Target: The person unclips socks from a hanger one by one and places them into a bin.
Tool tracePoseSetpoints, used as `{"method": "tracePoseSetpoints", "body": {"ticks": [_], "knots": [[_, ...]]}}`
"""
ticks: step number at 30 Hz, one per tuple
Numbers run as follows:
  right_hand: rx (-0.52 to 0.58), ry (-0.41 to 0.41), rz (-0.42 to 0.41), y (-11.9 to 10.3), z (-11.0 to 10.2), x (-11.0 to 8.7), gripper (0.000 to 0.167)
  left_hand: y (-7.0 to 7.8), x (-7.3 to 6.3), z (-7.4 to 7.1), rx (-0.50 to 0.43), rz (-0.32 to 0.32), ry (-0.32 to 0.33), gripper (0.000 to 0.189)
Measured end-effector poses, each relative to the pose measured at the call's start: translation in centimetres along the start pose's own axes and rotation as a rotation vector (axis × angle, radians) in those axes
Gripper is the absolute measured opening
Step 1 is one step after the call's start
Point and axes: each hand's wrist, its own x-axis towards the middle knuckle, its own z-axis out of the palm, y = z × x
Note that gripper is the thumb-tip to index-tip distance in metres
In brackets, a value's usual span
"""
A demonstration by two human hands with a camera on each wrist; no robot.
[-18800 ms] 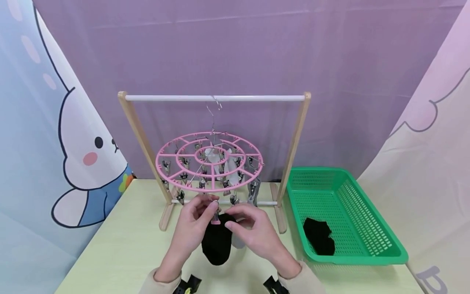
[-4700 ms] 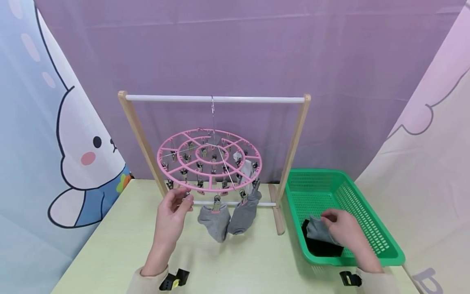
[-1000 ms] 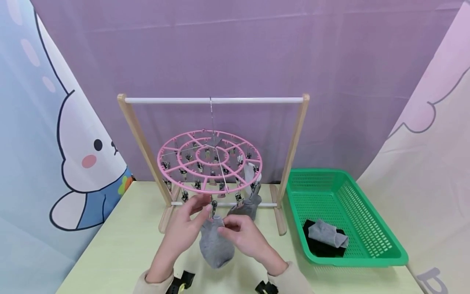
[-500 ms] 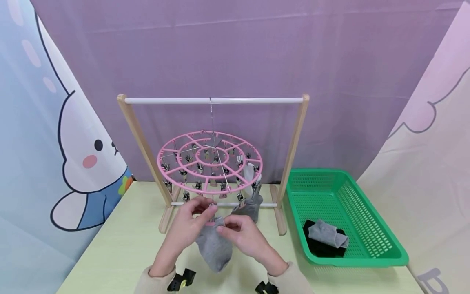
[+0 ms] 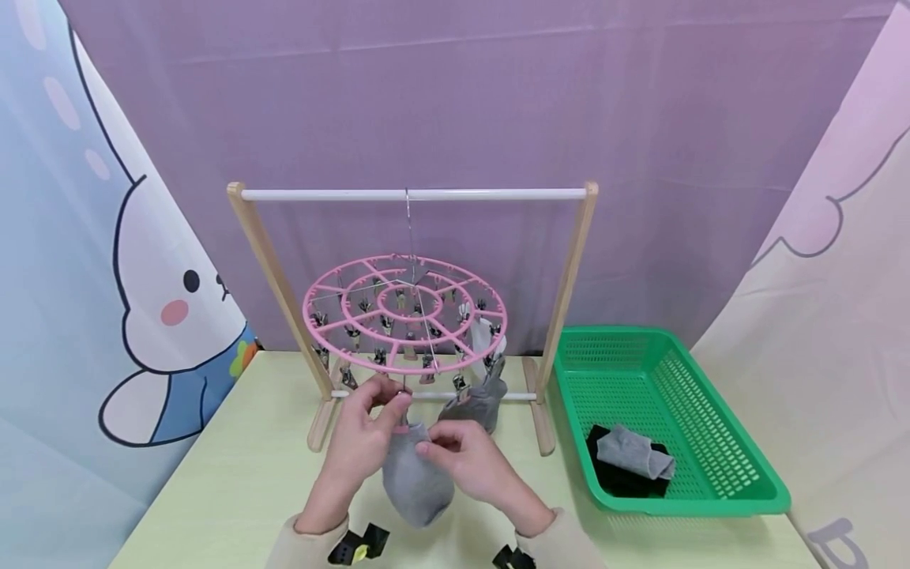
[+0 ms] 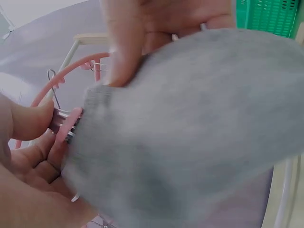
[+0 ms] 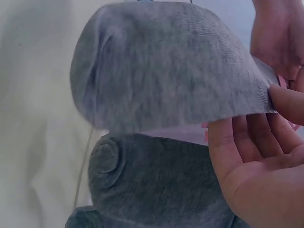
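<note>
Below the front of the pink round clip hanger (image 5: 408,370), a light grey sock (image 5: 417,486) hangs toe down between my hands. My right hand (image 5: 472,462) pinches its cuff edge between thumb and fingers. My left hand (image 5: 361,435) grips a metal clip with pink tips (image 6: 66,126), which stands at the sock's cuff. Whether the tips bite the fabric is hard to tell, since the sock partly covers them in the left wrist view. Darker grey fabric of a hung sock (image 7: 161,175) shows behind in the right wrist view.
The hanger hooks over the white bar (image 5: 327,194) of a wooden-legged rack. Several clips dangle from its rings, and a white sock (image 5: 483,336) hangs at its right. A green basket (image 5: 711,506) on the right holds a grey sock (image 5: 635,452) on black fabric (image 5: 604,474).
Since the earlier frames, my right hand has come from the basket to the sock at the hanger. Over the last second both hands stay nearly in place; the clip shifts slightly at the cuff.
</note>
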Motion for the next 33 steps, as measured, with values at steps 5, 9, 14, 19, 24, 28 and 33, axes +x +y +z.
{"method": "tracePoseSetpoints", "body": {"ticks": [5, 9, 14, 19, 24, 28, 33], "knots": [[-0.057, -0.042, 0.028, 0.4, -0.1, -0.5, 0.014, 0.0, 0.0, -0.1, 0.007, -0.006, 0.016, 0.006], [-0.107, -0.085, 0.026, 0.4, -0.9, -1.0, 0.017, 0.0, 0.0, -0.2, -0.009, -0.034, 0.002, 0.013], [-0.112, -0.128, 0.000, -0.2, -2.4, -1.7, 0.019, -0.1, -0.1, -0.4, 0.011, -0.054, 0.001, 0.020], [-0.089, -0.141, -0.010, -0.9, -4.1, -2.6, 0.019, -0.3, -0.4, -0.6, 0.011, -0.084, 0.016, 0.021], [-0.086, -0.130, -0.011, -1.6, -5.8, -3.4, 0.016, -0.4, -0.6, -0.9, 0.045, -0.101, 0.041, 0.022], [-0.099, -0.115, 0.004, -2.1, -7.3, -3.9, 0.018, -0.5, -0.6, -1.2, 0.080, -0.101, 0.052, 0.023], [-0.110, -0.068, 0.045, -3.1, -9.2, -4.6, 0.019, -0.5, -0.6, -1.6, 0.136, -0.103, 0.082, 0.023]]}}
